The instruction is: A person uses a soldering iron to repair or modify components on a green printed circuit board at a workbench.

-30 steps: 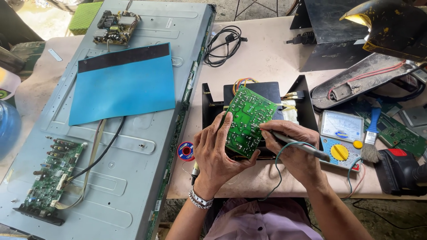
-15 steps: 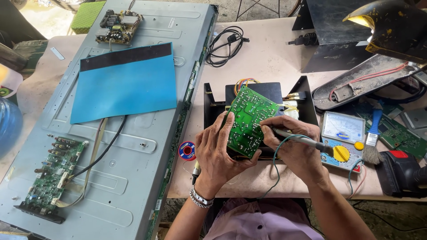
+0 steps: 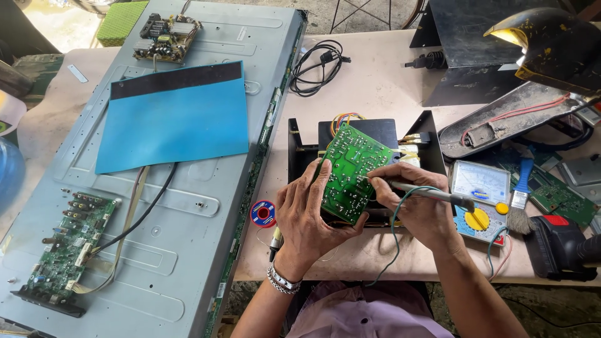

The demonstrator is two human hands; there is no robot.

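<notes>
My left hand (image 3: pixel 310 216) grips a green circuit board (image 3: pixel 350 169) by its lower left edge and holds it tilted above a black metal chassis (image 3: pixel 299 150). Coloured wires run from the board's top into the chassis. My right hand (image 3: pixel 419 209) holds a soldering iron (image 3: pixel 432 194) like a pen, its thin tip touching the board near the right side. The iron's green cord (image 3: pixel 391 244) loops down past my wrist. A metal bracelet sits on my left wrist.
A large grey TV back panel (image 3: pixel 188 200) lies at left with a blue mat (image 3: pixel 175 119) and two circuit boards (image 3: pixel 69 244). A solder spool (image 3: pixel 263 213), multimeter (image 3: pixel 481 197), brush (image 3: pixel 519 200), coiled black cable (image 3: pixel 319 62), lamp (image 3: pixel 551 44) and black tool (image 3: pixel 560 247) surround the work spot.
The soldering iron's tip has moved up and left onto the board's middle. My left hand still holds the board, shifted slightly.
</notes>
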